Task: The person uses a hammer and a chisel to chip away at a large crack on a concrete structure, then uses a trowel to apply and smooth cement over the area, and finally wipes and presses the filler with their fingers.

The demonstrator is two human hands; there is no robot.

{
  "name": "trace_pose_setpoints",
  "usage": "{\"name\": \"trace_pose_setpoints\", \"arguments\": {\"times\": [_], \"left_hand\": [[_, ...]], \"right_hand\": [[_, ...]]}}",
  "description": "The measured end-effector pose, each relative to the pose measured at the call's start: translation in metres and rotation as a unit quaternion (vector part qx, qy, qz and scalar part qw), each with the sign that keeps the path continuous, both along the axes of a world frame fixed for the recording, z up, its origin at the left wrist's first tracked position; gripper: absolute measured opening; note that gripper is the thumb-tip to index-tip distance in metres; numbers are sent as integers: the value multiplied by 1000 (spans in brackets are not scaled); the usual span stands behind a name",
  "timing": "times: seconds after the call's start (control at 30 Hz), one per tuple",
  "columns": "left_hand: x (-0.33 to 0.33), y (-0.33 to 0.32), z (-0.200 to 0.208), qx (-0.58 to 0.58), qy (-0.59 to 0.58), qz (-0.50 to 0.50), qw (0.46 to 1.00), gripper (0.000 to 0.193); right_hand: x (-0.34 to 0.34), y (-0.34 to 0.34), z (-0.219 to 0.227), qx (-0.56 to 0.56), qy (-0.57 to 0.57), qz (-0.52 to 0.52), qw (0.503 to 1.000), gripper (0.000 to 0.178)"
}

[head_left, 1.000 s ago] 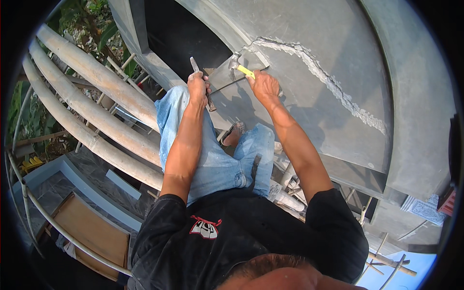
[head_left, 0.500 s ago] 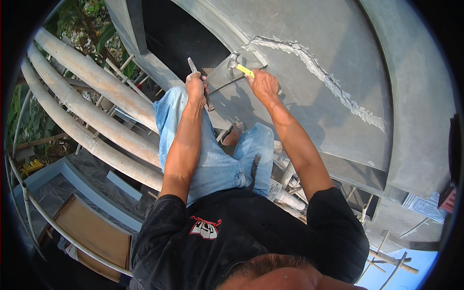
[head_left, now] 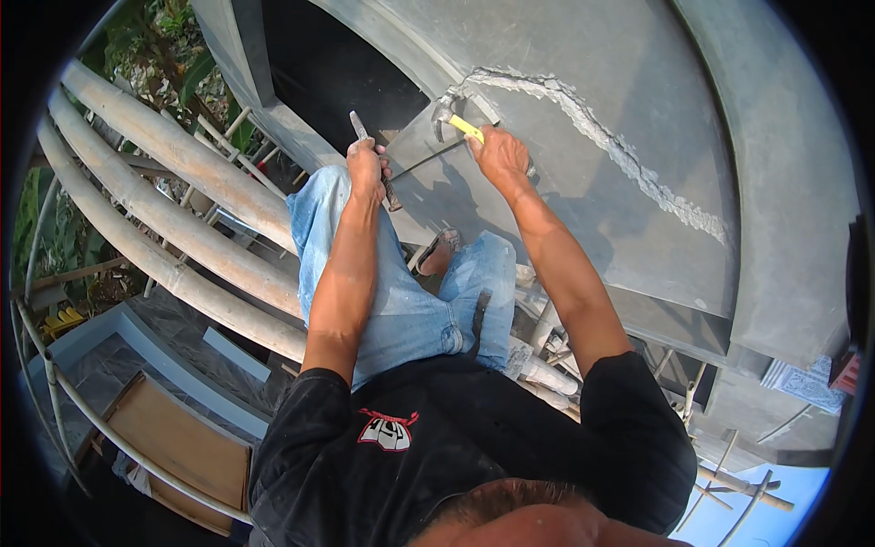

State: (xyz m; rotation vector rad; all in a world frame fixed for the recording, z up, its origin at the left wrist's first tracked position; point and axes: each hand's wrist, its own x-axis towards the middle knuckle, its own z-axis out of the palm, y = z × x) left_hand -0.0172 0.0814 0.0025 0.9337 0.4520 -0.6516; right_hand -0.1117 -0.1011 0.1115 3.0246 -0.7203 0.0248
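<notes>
My right hand (head_left: 503,157) is wrapped round the yellow handle of a claw hammer (head_left: 445,114), whose metal head is up by the upper end of a rough chipped groove (head_left: 583,114) in the grey concrete wall. In my left hand (head_left: 366,166) is a metal chisel (head_left: 358,124), its flat end pointing up and away and its other end sticking out below the fist. The chisel is held over my left knee, apart from both the wall and the hammer. The groove runs in a jagged, pale line down to the right.
Thick bamboo poles (head_left: 182,187) of a scaffold run along my left side. A dark opening (head_left: 337,68) lies ahead, beside the groove's upper end. Far below at the left are a tiled floor and a brown board (head_left: 178,447). More poles (head_left: 547,369) pass beneath me.
Both hands keep their holds on the hammer and chisel. The hammer has shifted slightly right and down, and the chisel slightly left; otherwise little differs.
</notes>
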Motion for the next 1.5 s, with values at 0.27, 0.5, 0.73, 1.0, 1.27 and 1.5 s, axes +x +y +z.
{"name": "trace_pose_setpoints", "arguments": {"times": [0.27,0.5,0.73,1.0,1.27,1.5], "left_hand": [[-1,0,3,1,-4,-2,1000,11],[-1,-1,5,14,2,-11,1000,10],[0,-1,6,6,0,-21,1000,10],[-2,0,7,21,1,-21,1000,9],[1,-1,4,17,-15,-26,999,9],[-2,-3,6,0,-56,-64,996,10]], "right_hand": [[3,0,1,-4,10,7,1000,30],[-6,0,-6,8,-6,-44,999,34],[-2,-5,-3,14,-21,-29,999,33],[-1,-2,0,14,13,-26,999,36],[-6,2,-1,9,-3,-20,1000,35],[-41,22,4,126,-56,-116,984,38]]}}
